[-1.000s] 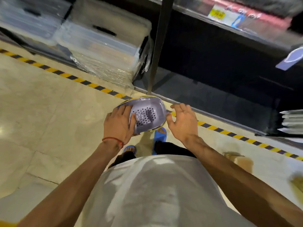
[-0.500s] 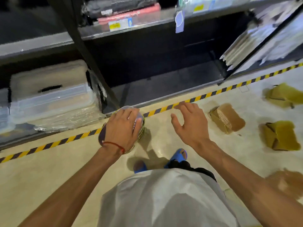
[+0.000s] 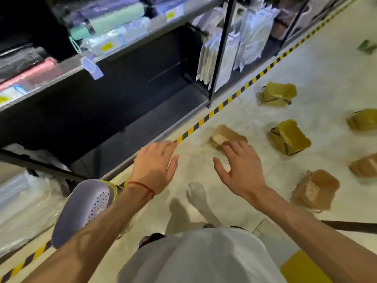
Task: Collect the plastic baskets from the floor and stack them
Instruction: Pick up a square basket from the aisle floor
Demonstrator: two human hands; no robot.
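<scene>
Purple basket (image 3: pixel 81 209) sits half hidden behind the left forearm, by the striped tape (image 3: pixel 201 121). Tan basket (image 3: pixel 222 134) and olive baskets (image 3: pixel 289 137) lie blurred on the floor (image 3: pixel 306 68), some cut off at right. Left hand (image 3: pixel 155 166) and right hand (image 3: pixel 240 172) are spread and empty; the right fingertips (image 3: pixel 228 147) overlap the tan basket, contact unclear.
</scene>
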